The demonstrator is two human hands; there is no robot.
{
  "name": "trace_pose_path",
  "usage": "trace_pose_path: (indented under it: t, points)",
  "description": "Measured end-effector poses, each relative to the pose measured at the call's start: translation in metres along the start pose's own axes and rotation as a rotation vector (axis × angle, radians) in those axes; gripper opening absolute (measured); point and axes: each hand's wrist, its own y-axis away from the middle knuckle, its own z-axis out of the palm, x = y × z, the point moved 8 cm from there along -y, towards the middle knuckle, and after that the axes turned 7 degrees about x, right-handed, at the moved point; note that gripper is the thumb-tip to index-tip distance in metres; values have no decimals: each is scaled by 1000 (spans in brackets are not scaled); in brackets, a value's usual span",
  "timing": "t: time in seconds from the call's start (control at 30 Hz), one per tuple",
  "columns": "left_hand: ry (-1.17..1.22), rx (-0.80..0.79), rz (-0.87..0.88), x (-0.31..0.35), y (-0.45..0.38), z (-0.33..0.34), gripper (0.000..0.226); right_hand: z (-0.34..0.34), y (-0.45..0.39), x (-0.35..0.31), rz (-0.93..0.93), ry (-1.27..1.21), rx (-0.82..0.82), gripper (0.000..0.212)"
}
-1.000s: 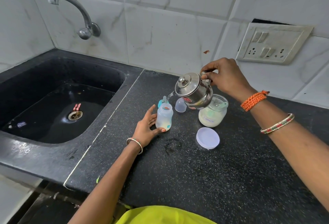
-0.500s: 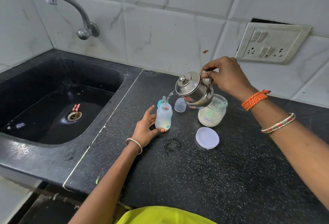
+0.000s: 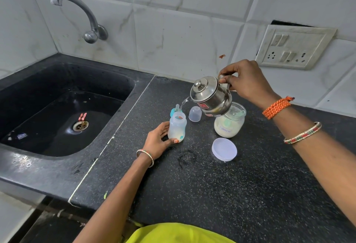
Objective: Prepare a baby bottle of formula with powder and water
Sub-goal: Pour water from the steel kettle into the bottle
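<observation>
The right hand (image 3: pixel 248 82) has its fingers (image 3: pixel 225 79) curled round the handle of a tilted steel kettle (image 3: pixel 211 96), pouring water into the open baby bottle (image 3: pixel 177 127), which the left hand (image 3: pixel 157 142) grips upright. Judging by this, filling is under way; next comes righting the kettle and fitting the teat (image 3: pixel 175 110). The speckled black surface (image 3: pixel 212 185) also carries the open formula jar (image 3: pixel 229 125) and its lid (image 3: pixel 224 149), beside a sink (image 3: pixel 48 111) under tiled walls.

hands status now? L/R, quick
Left hand: holding the small translucent plastic baby bottle upright on the counter.
Right hand: holding the tilted steel kettle by its handle, pouring.
</observation>
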Motion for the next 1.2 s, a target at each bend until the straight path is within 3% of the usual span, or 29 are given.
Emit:
trace_pose_path:
  t: [1.2]
  points:
    - [-23, 1, 26, -2, -1, 0, 62, -15, -5, -4, -17, -2, 24, 13]
